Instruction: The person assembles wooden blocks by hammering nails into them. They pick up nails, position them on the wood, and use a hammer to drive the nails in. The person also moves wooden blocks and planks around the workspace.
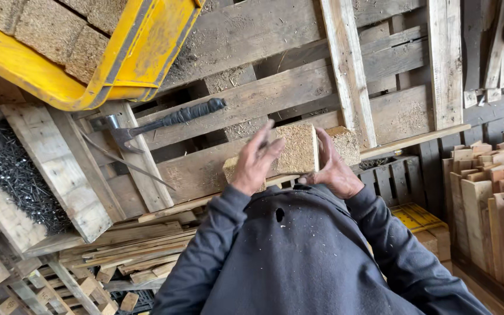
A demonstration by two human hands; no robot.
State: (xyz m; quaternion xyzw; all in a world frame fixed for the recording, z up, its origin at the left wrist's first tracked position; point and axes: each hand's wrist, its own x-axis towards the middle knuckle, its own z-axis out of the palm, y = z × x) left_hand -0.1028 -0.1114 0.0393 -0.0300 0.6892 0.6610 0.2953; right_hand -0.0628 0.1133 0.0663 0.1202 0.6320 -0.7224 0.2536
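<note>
Nearest, at six o'clock: a dark sweatshirt (298, 256) flecked with sawdust, both sleeves reaching forward. Just beyond, near the centre: a chipboard block (297, 149) pinched between two bare hands above the pallet, not resting on it. Left hand (253, 162) at nine o'clock of the block, grip loosely curled, fingers long and pressed against its face rather than wrapped round it. Right hand (335, 169) at three o'clock, grip closed over the block's edge, thumb side hidden.

Likely weak point: that loose left grip. Could let the crumbly block twist or drop onto the pallet slats (246, 99), and could shed chips and splinters into bare skin. A second block (345, 144), touching the right hand's far side at two o'clock, could get knocked off its slat by a careless elbow.

Farther off, at ten o'clock: a claw hammer (164, 121) lying across open gaps between slats, head at the low end; might slide or tip through if the pallet gets jolted. At nine o'clock, an open wooden box of loose nails (13, 175): sharp if spilled or brushed. At eleven o'clock, a yellow frame (118, 64) carrying more blocks. At three o'clock, stacked boards (497, 204) standing on end, well apart.
</note>
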